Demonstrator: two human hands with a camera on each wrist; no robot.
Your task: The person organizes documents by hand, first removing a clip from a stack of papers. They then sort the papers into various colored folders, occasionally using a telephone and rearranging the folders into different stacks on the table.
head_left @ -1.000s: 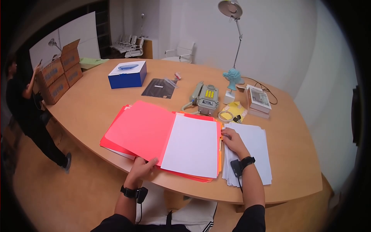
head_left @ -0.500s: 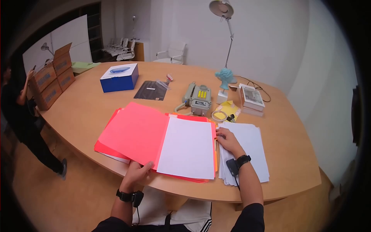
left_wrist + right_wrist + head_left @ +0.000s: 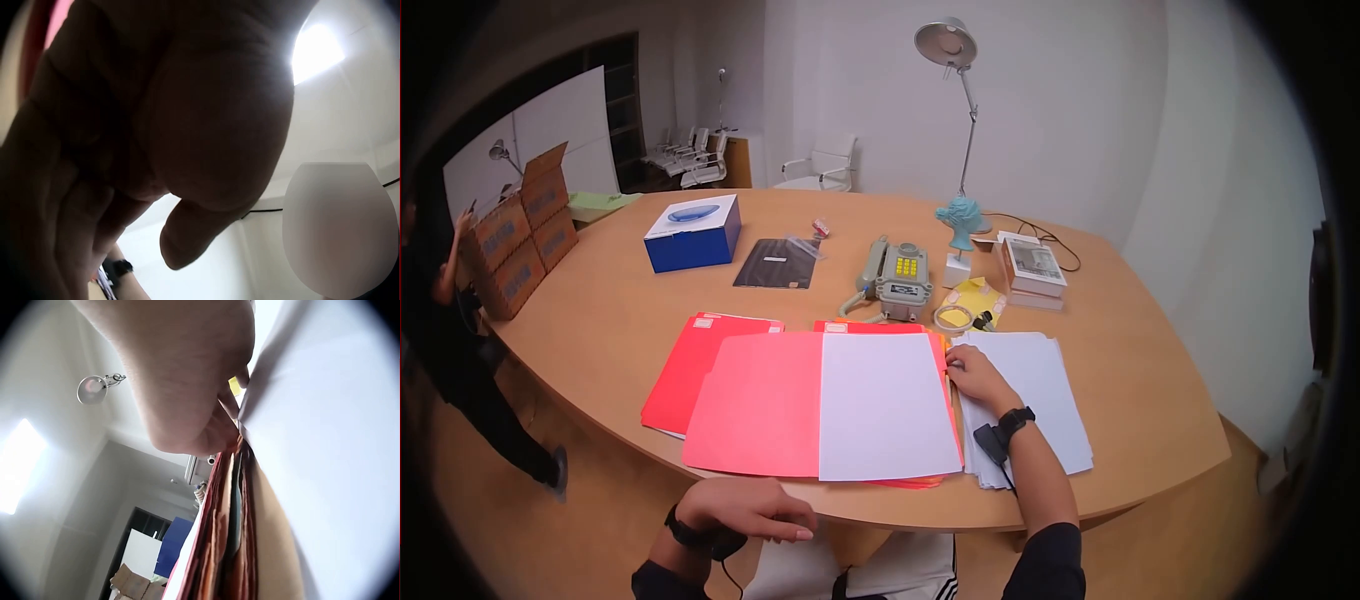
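Note:
An opened pink folder (image 3: 765, 400) lies flat near the table's front edge, a white sheet (image 3: 885, 405) on its right half. Under it is a stack of folders, their layered edges (image 3: 231, 531) visible in the right wrist view. My right hand (image 3: 980, 378) touches the stack's right edge, beside a pile of white paper (image 3: 1035, 390); its fingertips are partly hidden. My left hand (image 3: 745, 508) hangs in front of the table edge, fingers loosely bent and holding nothing; the left wrist view shows its palm (image 3: 206, 125). Red folders (image 3: 685, 375) lie to the left.
Behind the folders are a grey telephone (image 3: 897, 280), yellow paper (image 3: 977, 297), a tape roll (image 3: 953, 318), a blue bust (image 3: 960, 222), a lamp (image 3: 947, 42) and books (image 3: 1033, 268). A blue box (image 3: 693, 235) and a dark pouch (image 3: 775, 264) stand further left. A person (image 3: 475, 380) is beside cartons (image 3: 505, 250).
My left hand has let go of the pink cover and drawn back toward me. The cover has come down flat, baring more of the red folders at left. My right hand stays at the stack's edge.

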